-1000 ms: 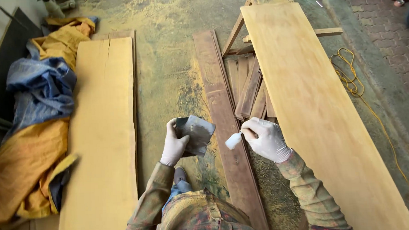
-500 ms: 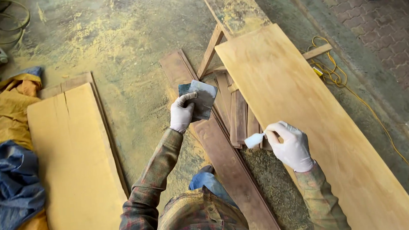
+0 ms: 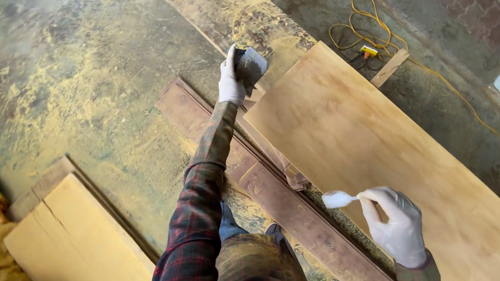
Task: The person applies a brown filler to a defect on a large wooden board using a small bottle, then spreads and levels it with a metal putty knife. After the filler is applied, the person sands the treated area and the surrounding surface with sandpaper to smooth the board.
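R hand (image 3: 400, 229), white glove, nearest to camera: fingers closed on small white applicator (image 3: 339, 199), tip pointing left, over near edge of large pale plywood sheet (image 3: 372, 147). Dark brown plank (image 3: 274, 195) on floor just left of sheet, running diag. L hand (image 3: 230, 80), gloved, arm in plaid sleeve stretched fwd: gripping grey rectangular pad (image 3: 252, 67), held above far corner of sheet. Second pale board (image 3: 82, 246) lower left. Yellow cable (image 3: 379, 39) far right on sawdusty floor
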